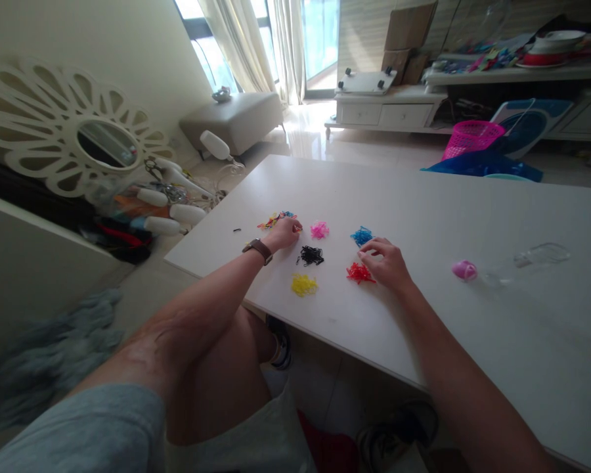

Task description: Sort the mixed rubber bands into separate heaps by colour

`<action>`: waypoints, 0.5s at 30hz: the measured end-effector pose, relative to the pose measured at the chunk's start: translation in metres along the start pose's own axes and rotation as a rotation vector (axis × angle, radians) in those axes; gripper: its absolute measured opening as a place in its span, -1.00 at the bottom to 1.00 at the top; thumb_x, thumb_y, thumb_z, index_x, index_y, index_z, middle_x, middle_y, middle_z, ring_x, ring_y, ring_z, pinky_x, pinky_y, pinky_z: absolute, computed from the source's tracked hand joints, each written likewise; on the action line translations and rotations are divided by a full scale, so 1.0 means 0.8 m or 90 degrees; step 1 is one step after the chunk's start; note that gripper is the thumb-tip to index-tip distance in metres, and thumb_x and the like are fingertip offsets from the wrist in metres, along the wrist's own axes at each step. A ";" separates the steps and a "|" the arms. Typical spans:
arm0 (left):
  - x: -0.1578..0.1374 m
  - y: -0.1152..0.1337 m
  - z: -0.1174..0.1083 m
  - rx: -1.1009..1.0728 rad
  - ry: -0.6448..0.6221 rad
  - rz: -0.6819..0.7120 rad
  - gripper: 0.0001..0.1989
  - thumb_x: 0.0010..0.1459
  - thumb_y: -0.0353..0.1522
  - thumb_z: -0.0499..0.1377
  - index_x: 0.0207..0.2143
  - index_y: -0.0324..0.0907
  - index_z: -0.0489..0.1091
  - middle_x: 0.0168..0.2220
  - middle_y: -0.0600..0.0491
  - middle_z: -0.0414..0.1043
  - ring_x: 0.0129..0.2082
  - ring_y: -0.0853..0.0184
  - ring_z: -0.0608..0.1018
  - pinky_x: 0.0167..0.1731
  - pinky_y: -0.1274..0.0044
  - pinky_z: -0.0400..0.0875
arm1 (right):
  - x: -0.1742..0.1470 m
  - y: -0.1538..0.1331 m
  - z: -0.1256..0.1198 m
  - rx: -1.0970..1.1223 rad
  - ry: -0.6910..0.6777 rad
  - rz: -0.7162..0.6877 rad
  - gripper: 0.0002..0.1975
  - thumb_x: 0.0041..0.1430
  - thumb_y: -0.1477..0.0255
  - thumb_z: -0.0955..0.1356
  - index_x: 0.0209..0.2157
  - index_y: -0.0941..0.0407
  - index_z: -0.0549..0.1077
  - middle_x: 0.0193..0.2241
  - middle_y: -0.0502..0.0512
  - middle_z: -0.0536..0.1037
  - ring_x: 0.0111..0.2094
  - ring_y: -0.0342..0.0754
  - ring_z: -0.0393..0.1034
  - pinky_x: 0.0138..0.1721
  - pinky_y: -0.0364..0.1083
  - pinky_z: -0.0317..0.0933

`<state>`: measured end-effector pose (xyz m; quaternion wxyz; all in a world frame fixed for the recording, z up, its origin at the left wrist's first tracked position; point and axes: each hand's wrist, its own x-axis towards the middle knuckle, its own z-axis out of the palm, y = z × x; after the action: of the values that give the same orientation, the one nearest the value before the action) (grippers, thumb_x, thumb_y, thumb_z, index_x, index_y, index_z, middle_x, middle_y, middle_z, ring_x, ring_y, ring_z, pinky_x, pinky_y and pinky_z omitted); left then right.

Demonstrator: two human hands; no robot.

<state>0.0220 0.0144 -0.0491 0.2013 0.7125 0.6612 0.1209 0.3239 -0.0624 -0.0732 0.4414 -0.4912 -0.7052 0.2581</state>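
Observation:
My left hand, with a brown watch on its wrist, is closed in a pinch beside a mixed-colour pile of small elastic bands. A tiny dark bit shows at its fingertips, too small to name. My right hand has thumb and fingertips together between the blue bands and the red bands; anything in that pinch is hidden. Pink bands, black bands and yellow bands form separate heaps between my hands. One dark band lies apart at the left.
On the right of the white table lie a clear plastic bottle and a pink-purple object. A white branched stand rises past the table's left edge. Beyond the far edge is a pink basket.

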 end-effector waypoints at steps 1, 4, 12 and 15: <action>0.000 0.001 0.001 0.002 -0.002 -0.005 -0.67 0.09 -0.52 0.19 -0.09 -0.16 0.58 -0.25 -0.02 0.58 -0.23 0.28 0.58 -0.16 0.51 0.45 | 0.000 -0.001 0.000 0.001 0.000 0.000 -0.89 0.09 0.34 0.38 -0.47 0.04 0.52 -0.32 0.09 0.57 -0.19 0.07 0.45 -0.22 0.04 0.37; 0.001 0.003 0.002 0.002 -0.004 -0.017 -0.68 0.08 -0.51 0.20 -0.11 -0.15 0.59 -0.22 -0.03 0.58 -0.21 0.26 0.58 -0.13 0.50 0.46 | -0.001 -0.003 0.000 0.002 -0.004 -0.003 -0.89 0.09 0.34 0.38 -0.46 0.04 0.52 -0.31 0.10 0.57 -0.19 0.06 0.45 -0.22 0.04 0.37; 0.002 0.000 -0.003 -0.013 0.003 -0.027 -0.84 0.02 -0.52 0.24 -0.33 -0.20 0.56 -0.31 -0.01 0.58 -0.24 0.26 0.58 -0.19 0.51 0.46 | -0.001 -0.003 -0.001 -0.009 -0.007 -0.009 -0.88 0.10 0.34 0.37 -0.46 0.04 0.52 -0.33 0.10 0.56 -0.20 0.06 0.45 -0.24 0.02 0.37; 0.000 -0.003 -0.003 -0.018 0.016 -0.014 -0.78 0.02 -0.52 0.23 -0.25 -0.20 0.56 -0.30 -0.01 0.57 -0.24 0.27 0.58 -0.17 0.49 0.45 | -0.001 -0.002 0.000 -0.010 -0.009 -0.007 -0.87 0.10 0.33 0.37 -0.47 0.04 0.52 -0.33 0.10 0.57 -0.20 0.05 0.45 -0.24 0.02 0.36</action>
<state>0.0189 0.0152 -0.0477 0.2042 0.7005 0.6699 0.1371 0.3234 -0.0638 -0.0717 0.4340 -0.4889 -0.7129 0.2539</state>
